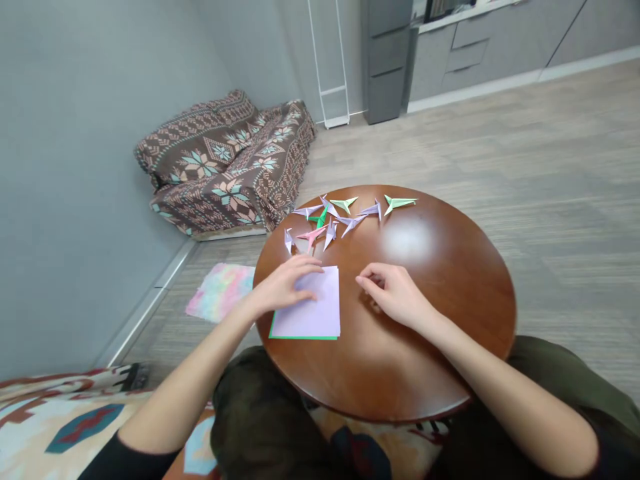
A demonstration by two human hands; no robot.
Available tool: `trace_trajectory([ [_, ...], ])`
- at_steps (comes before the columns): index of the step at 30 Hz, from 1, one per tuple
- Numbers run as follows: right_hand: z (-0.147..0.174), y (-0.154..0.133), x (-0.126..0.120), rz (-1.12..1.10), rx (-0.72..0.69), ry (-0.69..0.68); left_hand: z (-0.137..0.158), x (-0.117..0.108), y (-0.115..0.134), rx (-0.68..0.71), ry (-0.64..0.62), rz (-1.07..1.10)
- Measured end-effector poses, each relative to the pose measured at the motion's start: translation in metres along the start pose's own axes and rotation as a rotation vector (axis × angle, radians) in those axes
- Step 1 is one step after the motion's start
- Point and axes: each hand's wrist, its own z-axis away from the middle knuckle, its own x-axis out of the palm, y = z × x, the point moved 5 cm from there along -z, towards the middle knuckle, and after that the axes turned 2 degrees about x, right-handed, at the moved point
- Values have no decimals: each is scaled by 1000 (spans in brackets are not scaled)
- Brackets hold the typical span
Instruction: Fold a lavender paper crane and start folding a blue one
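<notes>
A stack of square paper (310,313) lies on the table, lilac on top with a green edge showing below. Over its upper left part is my left hand (287,285), fingers apart and holding nothing; whether it touches the top sheet I cannot tell. To the right of the stack, my right hand (390,290) hovers above the wood with its fingers curled in towards the thumb, and nothing shows in it. Several folded paper cranes sit beyond the stack, among them a pink crane (312,235), a dark green crane (320,218) and a light green crane (399,203).
Everything rests on a round brown table (450,267) in front of my knees. A sofa with a patterned cover (235,167) stands by the wall at the back left. On the floor left of the table lies a pastel fluffy mat (220,291). Grey cabinets (480,57) line the back.
</notes>
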Motion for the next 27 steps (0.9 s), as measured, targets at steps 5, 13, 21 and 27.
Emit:
trace_trajectory([
  [5, -3, 9, 5, 102, -65, 16, 17, 39, 1, -120, -116, -10],
  [13, -6, 29, 27, 258, -218, -62, 0, 68, 26, -10, -30, 48],
  [21, -10, 51, 16, 389, -193, 66, -5, 73, 49, 116, 138, 113],
  [27, -10, 53, 15, 417, -208, 117, -1, 75, 48, 87, 265, 50],
])
